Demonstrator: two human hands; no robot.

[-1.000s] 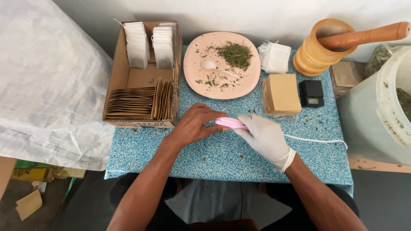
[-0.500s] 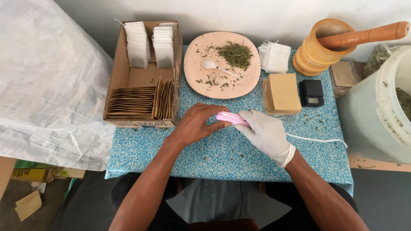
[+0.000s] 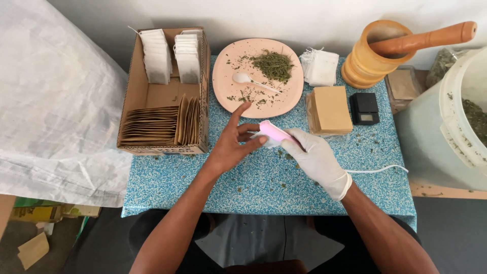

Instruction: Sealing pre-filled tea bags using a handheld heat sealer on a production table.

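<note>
We read this as the sealing step: our right hand [image 3: 317,161], in a white glove, holds a pink sealer [image 3: 274,132] above the blue speckled surface [image 3: 264,177], its fingers wrapped around the tool's near end, and a white cord [image 3: 378,169] trails off to the right from behind the wrist. Our bare left hand [image 3: 231,146] meets the tool's far tip, thumb and lower fingers pinching a small white bag [image 3: 264,142] against it while the index finger stands up, spread away from the rest. The bag sits just under the pink tool, between the two hands and just clear of the surface as far as we can tell; how much of its edge lies inside the tool is hidden. Just beyond the hands lies a pink plate [image 3: 225,76] with dried herb [image 3: 274,65] and a white spoon [image 3: 243,78]. To the left a cardboard box [image 3: 134,101] holds white bags and brown sachets; to the right are a brown stack [image 3: 332,107], a small black scale [image 3: 364,108] and a wooden mortar [image 3: 368,63] with its pestle. We judge that the next move calls for a steady squeeze with the bag's open edge kept flat and straight.
</note>
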